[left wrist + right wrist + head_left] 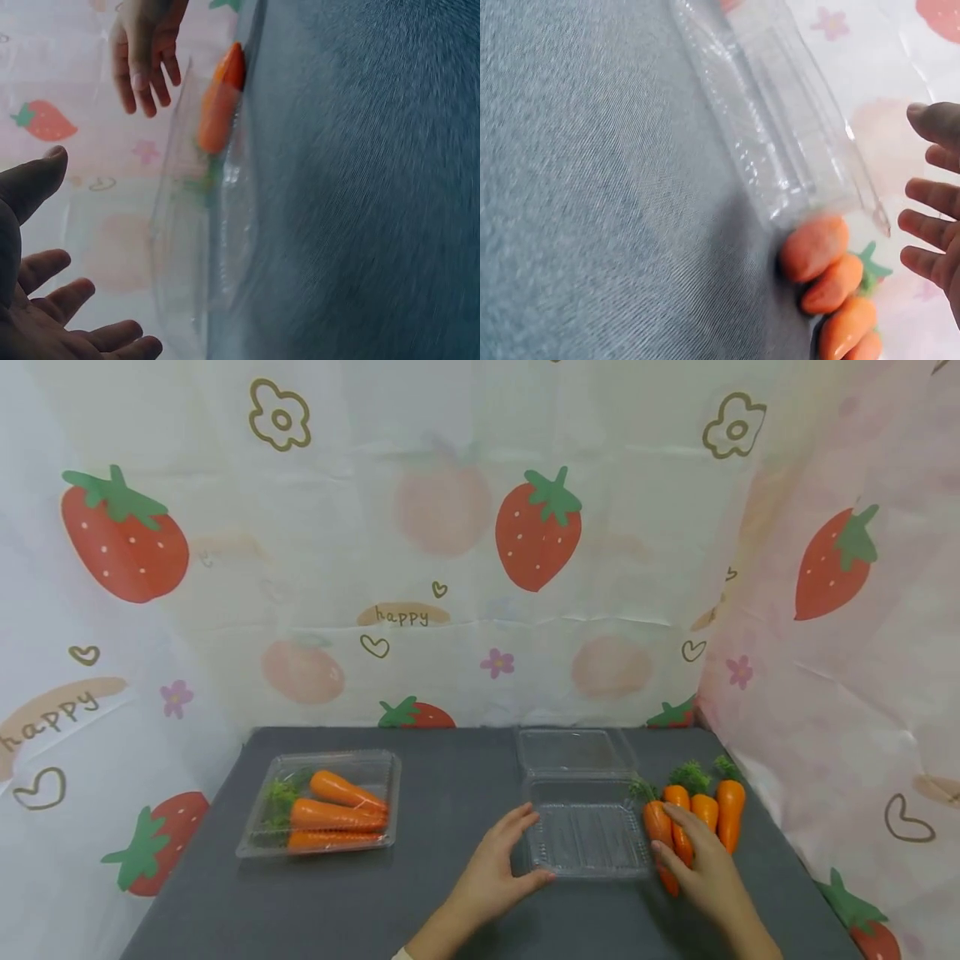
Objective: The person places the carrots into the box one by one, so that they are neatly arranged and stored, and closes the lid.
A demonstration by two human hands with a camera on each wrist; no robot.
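In the head view a clear plastic box (588, 839) lies with its lid (566, 750) folded back. My left hand (491, 867) is beside the box's left side, fingers spread and holding nothing; contact with the rim is hard to tell. Just right of the box lie several orange carrots (731, 814) with green tops. My right hand (705, 868) reaches over the nearest carrot (657, 827), thumb and fingers apart. From the right wrist, that hand (937, 202) appears raised off the carrots (847, 326), with nothing in its grasp. The left wrist view also shows the left hand (67, 315) open.
At the left of the grey table (450, 802) stands a second clear box (258, 843), its lid down over three visible carrots (337, 816). Cloth (465, 568) printed with strawberries hangs behind the table and along both sides.
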